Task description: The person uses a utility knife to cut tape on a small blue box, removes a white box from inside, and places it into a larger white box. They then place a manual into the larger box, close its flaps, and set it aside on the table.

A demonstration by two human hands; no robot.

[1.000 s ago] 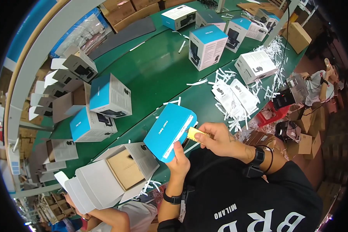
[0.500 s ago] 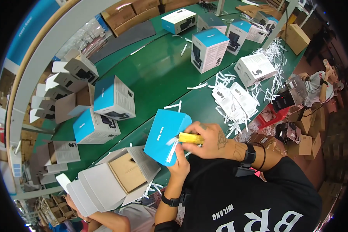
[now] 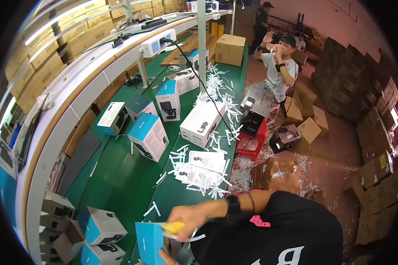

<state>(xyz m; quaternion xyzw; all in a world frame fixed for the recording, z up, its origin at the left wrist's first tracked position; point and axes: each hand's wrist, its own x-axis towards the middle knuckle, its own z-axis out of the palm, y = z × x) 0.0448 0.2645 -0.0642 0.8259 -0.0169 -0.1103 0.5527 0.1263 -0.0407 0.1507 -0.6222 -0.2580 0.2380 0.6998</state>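
Note:
A blue-topped carton [image 3: 148, 243] is at the bottom of the view, beside my body. My left hand [image 3: 168, 257] grips its near side; only part of this hand shows. In my right hand [image 3: 189, 220], just above the carton's right edge, is a yellow-handled tool [image 3: 174, 227] whose working end I cannot make out. A thin white strip [image 3: 195, 238] hangs under the right hand. Ahead on the bench lie white printed leaflets [image 3: 199, 174] among paper shreds.
The green bench [image 3: 119, 176] carries more cartons, such as a blue-topped one [image 3: 148, 136] and a white one [image 3: 202, 123]. A black cable [image 3: 199, 77] hangs from a power strip [image 3: 159, 43]. A co-worker [image 3: 281, 66] sits beyond a red stool [image 3: 254, 139].
My view has swung to the right and up, so the bench and carton sit lower in it. The right hand with the yellow tool is now over the carton's edge, a loose strip below it.

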